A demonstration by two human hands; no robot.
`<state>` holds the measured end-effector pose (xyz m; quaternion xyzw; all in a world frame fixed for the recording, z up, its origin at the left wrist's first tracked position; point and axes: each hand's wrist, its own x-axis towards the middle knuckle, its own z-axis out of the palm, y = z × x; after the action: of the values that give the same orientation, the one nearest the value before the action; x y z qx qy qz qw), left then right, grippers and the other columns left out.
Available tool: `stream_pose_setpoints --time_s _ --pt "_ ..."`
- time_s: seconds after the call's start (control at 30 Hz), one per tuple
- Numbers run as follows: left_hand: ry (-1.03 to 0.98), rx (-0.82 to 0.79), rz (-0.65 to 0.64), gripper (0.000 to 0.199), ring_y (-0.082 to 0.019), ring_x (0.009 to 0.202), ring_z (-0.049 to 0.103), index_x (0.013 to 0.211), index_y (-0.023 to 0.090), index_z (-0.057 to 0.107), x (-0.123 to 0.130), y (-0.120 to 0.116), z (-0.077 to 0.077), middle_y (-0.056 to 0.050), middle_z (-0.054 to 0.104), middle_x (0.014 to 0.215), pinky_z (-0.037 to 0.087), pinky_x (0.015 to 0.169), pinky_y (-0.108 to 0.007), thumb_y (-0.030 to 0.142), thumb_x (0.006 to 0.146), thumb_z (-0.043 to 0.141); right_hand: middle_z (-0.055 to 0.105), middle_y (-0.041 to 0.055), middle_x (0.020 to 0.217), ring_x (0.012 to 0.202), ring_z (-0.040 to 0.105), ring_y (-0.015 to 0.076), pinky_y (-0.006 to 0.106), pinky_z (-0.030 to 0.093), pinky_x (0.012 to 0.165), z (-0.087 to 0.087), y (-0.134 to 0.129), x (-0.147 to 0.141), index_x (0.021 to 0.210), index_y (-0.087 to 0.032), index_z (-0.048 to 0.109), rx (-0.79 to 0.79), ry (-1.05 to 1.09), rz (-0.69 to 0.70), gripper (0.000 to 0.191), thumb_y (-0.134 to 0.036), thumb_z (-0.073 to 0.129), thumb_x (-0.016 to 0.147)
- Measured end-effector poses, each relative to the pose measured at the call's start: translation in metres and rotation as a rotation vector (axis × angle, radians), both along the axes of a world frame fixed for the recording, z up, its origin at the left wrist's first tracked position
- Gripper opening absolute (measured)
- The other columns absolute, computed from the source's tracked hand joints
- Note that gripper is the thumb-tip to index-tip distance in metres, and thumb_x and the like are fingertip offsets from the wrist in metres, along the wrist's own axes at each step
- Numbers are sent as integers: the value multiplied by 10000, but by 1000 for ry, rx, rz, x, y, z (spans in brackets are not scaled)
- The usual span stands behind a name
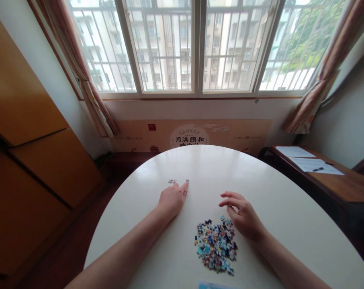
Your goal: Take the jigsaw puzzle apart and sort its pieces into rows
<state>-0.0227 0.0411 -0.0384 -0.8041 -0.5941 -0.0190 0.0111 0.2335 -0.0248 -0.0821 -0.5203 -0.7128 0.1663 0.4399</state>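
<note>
My left hand [171,199] is stretched over the far part of the white round table [133,224]. Its extended index finger touches a small jigsaw piece [187,181] lying on the surface. Just left of that, two or so jigsaw pieces [172,181] lie close together, partly behind the hand. My right hand [241,210] hovers beside the upper right of a pile of loose jigsaw pieces [215,247], fingers apart with nothing in them. The pile is mixed blue, white, dark and yellow.
At the table's near edge a blue printed sheet or box [215,285] is partly cut off. A wooden side table [347,185] with papers [316,165] stands at right. Wooden cabinets [34,168] are on the left, and a barred window [197,52] is ahead.
</note>
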Motion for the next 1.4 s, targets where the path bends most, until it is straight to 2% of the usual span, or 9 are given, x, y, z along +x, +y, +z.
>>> stream_pose_setpoints --time_s 0.5,0.63,0.73,0.83,0.9,0.97,1.1,1.2,1.4 --pt "-22 8 -2 410 -249 884 666 1351 280 561 3 2 -2 -108 670 1036 459 706 -308 371 1008 357 693 80 1084 1073 619 265 447 475 985 9 -4 2 796 -251 751 24 -20 -13 295 -115 489 780" --pt "-58 44 -10 419 -219 868 655 1391 278 528 4 -2 2 -94 665 1050 458 692 -281 364 999 406 691 77 1098 1093 609 260 447 482 985 12 -7 1 818 -252 757 34 -58 33 319 -82 492 771" --pt "-157 111 -153 364 -173 775 631 1317 280 602 2 -9 7 -58 664 962 446 657 -258 322 981 469 676 73 1165 1178 563 271 490 454 1025 13 -9 -2 874 -260 771 50 -158 149 383 -37 486 747" --pt "-269 95 -424 279 -135 689 592 1152 306 709 1 -18 9 -25 652 866 421 617 -244 268 958 513 632 52 1283 1304 469 294 542 402 1071 12 -11 -5 924 -296 781 37 -273 252 480 10 493 692" --pt "-308 45 -589 266 -118 660 570 1071 327 743 1 -23 10 -9 640 818 408 608 -239 230 942 533 593 34 1351 1364 409 308 574 367 1092 11 -12 -6 954 -327 780 8 -335 276 519 19 510 677" --pt "-316 1 -692 284 -107 644 552 1037 347 755 2 -27 11 0 627 791 402 610 -237 192 925 545 566 24 1391 1393 375 320 611 324 1105 11 -13 -6 993 -354 771 -19 -385 264 541 17 524 687" --pt "-287 -39 -755 352 -98 616 529 1013 370 764 5 -30 11 6 612 780 392 597 -236 120 882 552 537 34 1430 1408 356 338 657 273 1107 9 -13 -7 1091 -375 741 -36 -432 208 552 -4 523 745" --pt "-254 -30 -743 312 -101 613 523 976 369 772 6 -29 8 7 600 777 385 585 -239 150 874 575 536 62 1431 1399 371 338 646 289 1106 8 -11 -6 1134 -328 727 -18 -403 170 542 -6 514 754" --pt "-263 33 -690 381 -115 667 554 1104 344 735 3 -23 4 -22 625 833 394 598 -238 136 938 463 588 85 1361 1378 403 320 591 352 1100 9 -9 -2 1058 -263 750 34 -307 132 475 -2 493 756"
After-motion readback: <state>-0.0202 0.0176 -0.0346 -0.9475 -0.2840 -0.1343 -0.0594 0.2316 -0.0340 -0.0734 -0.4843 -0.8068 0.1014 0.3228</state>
